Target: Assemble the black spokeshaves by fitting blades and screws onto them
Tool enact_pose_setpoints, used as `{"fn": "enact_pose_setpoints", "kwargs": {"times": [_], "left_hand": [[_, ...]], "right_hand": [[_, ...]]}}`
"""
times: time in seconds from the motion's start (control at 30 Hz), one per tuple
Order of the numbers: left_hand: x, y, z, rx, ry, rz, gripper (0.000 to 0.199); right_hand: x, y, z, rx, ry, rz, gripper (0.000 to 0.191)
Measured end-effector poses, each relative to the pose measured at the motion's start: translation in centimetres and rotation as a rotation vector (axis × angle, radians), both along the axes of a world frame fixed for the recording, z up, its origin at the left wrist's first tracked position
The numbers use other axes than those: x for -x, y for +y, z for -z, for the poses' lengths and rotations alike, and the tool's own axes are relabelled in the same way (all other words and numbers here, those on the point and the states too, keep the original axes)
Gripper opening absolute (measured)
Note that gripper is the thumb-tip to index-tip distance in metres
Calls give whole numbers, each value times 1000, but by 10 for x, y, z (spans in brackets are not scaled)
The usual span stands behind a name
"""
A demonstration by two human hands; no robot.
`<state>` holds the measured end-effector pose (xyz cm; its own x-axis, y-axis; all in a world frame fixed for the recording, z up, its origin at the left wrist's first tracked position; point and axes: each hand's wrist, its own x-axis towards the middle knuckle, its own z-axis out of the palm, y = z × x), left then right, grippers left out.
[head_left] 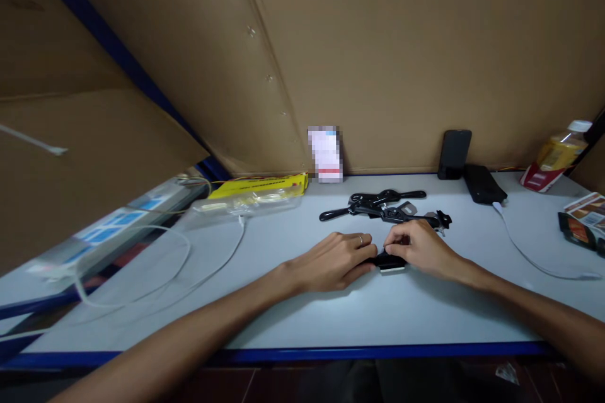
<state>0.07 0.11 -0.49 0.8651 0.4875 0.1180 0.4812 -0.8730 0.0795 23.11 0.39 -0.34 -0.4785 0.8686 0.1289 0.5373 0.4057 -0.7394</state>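
Note:
A black tool with a pale metal blade edge (392, 262) lies low over the white tabletop, between both hands. My left hand (336, 261) wears a ring and has its fingers closed on the left end of this tool. Pinched at the tool's upper middle are the fingertips of my right hand (422, 248); any small part between them is too small to make out. Just behind the hands lie several black two-handled tools (378, 206), overlapping, with loose metal plates and small black parts among them.
A pixelated upright screen (327, 154), a dark phone (454, 154) and a black power bank (484, 184) stand or lie along the cardboard wall. Yellow packaging (259, 186) and white cables are at left. A drink bottle (558, 154) and dark packets (576, 230) are at right.

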Motion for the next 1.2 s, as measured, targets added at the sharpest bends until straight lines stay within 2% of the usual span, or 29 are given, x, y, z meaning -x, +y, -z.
{"fn": "enact_pose_setpoints", "kwargs": {"times": [0.23,0.4,0.53,0.63,0.77,0.87,1.07,1.2], "left_hand": [[0,2,4,-12,-13,6,31],[0,2,4,-14,-9,-3,32],[-1,1,3,1,-4,-9,31],[-2,1,3,4,-8,-14,31],[-2,1,4,-2,-25,-10,32],[-1,0,3,-5,-16,-7,32],[0,1,3,6,-8,-13,32],[0,1,4,6,-22,-8,32]], "right_hand": [[-1,5,0,119,51,-11,14],[-2,1,-1,-137,-107,-28,16],[-5,0,2,-224,-203,-36,17],[-6,-3,6,-313,-293,-25,20],[0,-10,15,-547,-457,-17,22],[5,-12,19,-635,-486,-8,20],[1,-10,12,-546,-376,54,22],[0,-11,10,-388,-182,-1,11]]}}
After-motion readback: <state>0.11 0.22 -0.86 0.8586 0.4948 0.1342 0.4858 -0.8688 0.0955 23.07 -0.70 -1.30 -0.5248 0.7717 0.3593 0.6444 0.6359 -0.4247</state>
